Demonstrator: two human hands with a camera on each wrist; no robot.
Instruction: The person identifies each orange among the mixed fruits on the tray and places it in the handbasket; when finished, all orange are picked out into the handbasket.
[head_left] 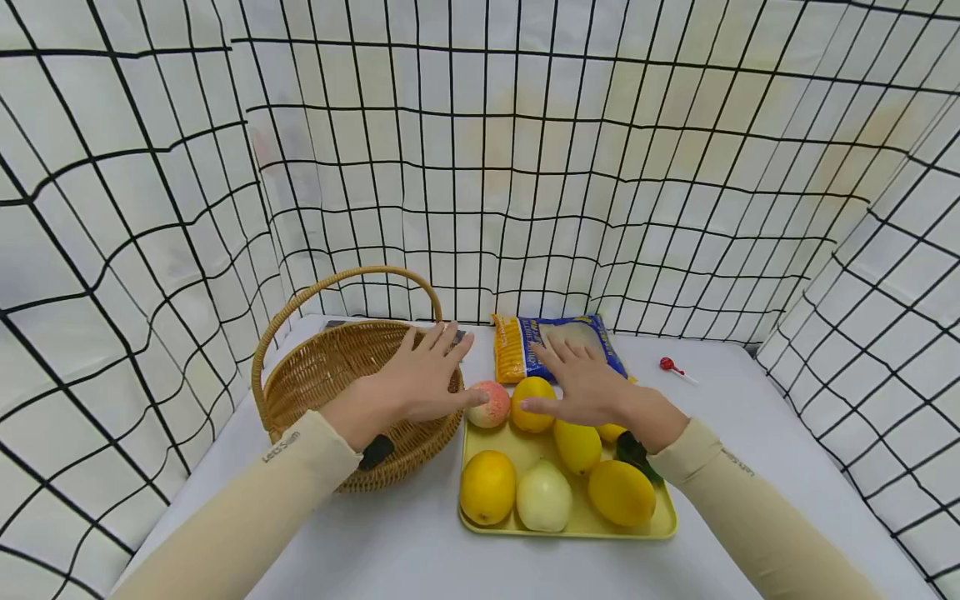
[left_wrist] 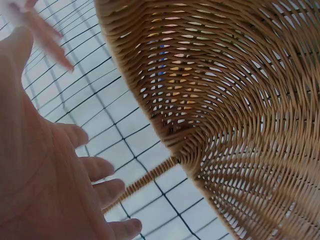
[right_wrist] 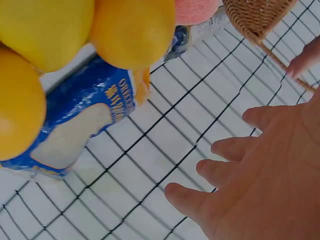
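Observation:
My left hand (head_left: 411, 382) is held palm down with fingers spread above the right side of a wicker basket (head_left: 318, 375), holding nothing. Its thumb overlaps a pink peach (head_left: 491, 408) in the head view. Over the back of a yellow tray (head_left: 517, 446) is my right hand (head_left: 583, 385), its fingers spread and likewise holding nothing. Near its thumb sits an orange (head_left: 531, 410). On the tray lie several yellow fruits, among them a lemon (head_left: 576, 447), beside a pale green round fruit (head_left: 543, 497) and another orange (head_left: 487, 487) at the front left.
A blue and yellow plastic bag (head_left: 512, 354) lies behind the tray. To the right is a red lollipop (head_left: 667, 364) on the white table (head_left: 750, 433). The basket's tall handle (head_left: 360, 271) arches upward. White walls with a black grid (head_left: 540, 192) enclose the table.

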